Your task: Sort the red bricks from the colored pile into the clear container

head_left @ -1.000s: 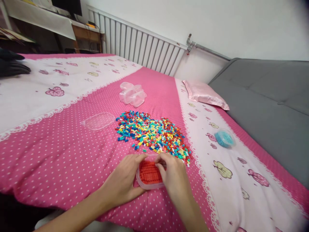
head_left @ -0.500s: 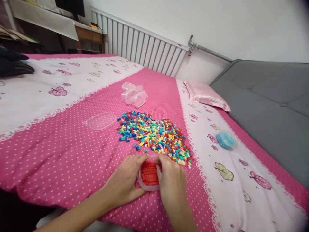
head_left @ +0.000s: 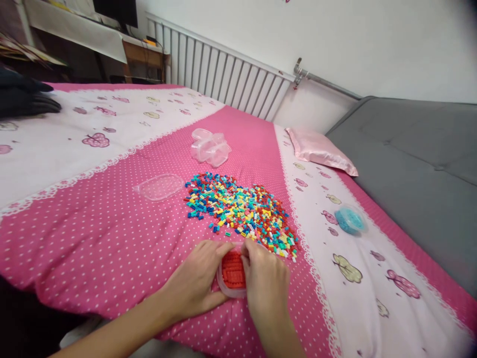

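A small clear plastic container (head_left: pixel 222 290) lies at the front of the bed, with red toy bricks (head_left: pixel 234 271) packed in rows inside. My left hand (head_left: pixel 199 278) grips its left side, thumb along the near edge and fingers at the far rim. Over the right side of the container, my right hand (head_left: pixel 266 278) has its fingers pinched together at the red bricks. Whatever sits between those fingertips is hidden. Just beyond both hands spreads a pile of small multicoloured bricks (head_left: pixel 242 209).
A clear lid (head_left: pixel 159 187) lies left of the pile, and several empty clear containers (head_left: pixel 210 148) sit behind it. To the right stands a container of blue pieces (head_left: pixel 350 220). A pink pillow (head_left: pixel 320 151) rests near the grey headboard (head_left: pixel 417 149). Black gloves (head_left: pixel 28 94) lie far left.
The view has shifted slightly, so everything appears a little further right and lower. Both hands stay on the container, the right one still pinching over the red bricks.
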Demonstrator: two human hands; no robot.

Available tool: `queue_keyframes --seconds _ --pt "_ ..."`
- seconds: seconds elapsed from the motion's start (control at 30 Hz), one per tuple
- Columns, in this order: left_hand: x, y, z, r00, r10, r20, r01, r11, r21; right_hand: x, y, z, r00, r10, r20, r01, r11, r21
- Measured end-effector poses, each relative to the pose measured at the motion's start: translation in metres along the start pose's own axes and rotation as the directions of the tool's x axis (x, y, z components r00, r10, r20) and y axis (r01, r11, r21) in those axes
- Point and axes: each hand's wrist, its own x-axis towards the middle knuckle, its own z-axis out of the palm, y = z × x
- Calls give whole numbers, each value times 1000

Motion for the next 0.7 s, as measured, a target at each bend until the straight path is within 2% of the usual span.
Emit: queue_keyframes --seconds 0.33,0.7 --pt "-1 0 0 1000 0 -6 0 1000 0 0 2 5 999 4 -41 -5 999 -34" --pt "1 1 -1 1000 13 -21 -13 1000 -16 1 10 4 999 -13 -49 18 995 101"
